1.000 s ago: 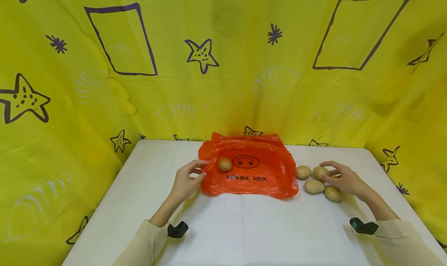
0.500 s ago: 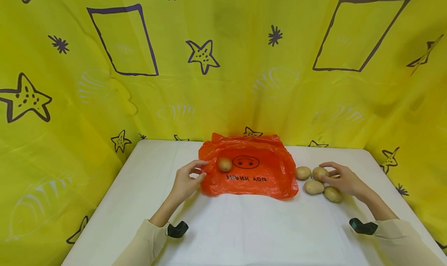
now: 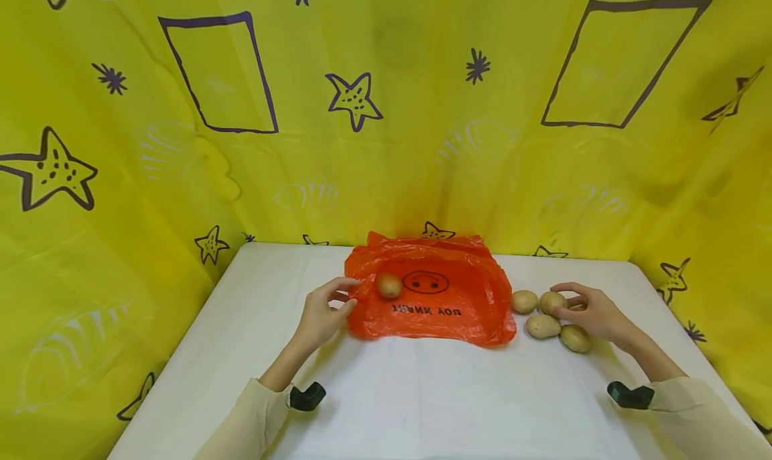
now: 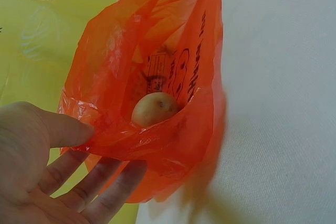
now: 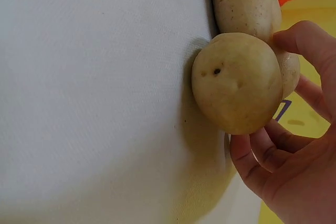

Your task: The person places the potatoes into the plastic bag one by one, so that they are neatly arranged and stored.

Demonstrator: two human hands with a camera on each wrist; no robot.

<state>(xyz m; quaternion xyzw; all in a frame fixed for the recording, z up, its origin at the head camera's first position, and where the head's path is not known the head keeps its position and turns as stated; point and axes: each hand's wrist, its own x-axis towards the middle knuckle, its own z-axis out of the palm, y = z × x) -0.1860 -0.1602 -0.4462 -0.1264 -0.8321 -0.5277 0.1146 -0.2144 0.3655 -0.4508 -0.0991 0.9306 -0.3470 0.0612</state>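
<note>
An orange-red plastic bag (image 3: 446, 322) lies with its mouth spread towards me, printed with a pig snout and "THANK YOU" upside down. One potato (image 3: 389, 285) rests inside it, also visible in the left wrist view. My left hand (image 3: 322, 312) holds the bag's left rim, thumb on one side and fingers behind the plastic. Right of the bag sit several loose potatoes (image 3: 543, 326). My right hand (image 3: 594, 310) has thumb and fingers about a potato (image 3: 551, 302) at the back of this group. In the right wrist view a nearer potato (image 5: 236, 82) partly covers it.
A white-covered table (image 3: 410, 399) carries everything. Yellow patterned curtain (image 3: 398, 165) closes off the back and both sides. Dark wrist devices (image 3: 307, 397) sit at both sleeve cuffs.
The head view has tilted slightly, so everything sits a little lower in it. Both hands, the bag and the potatoes keep their places.
</note>
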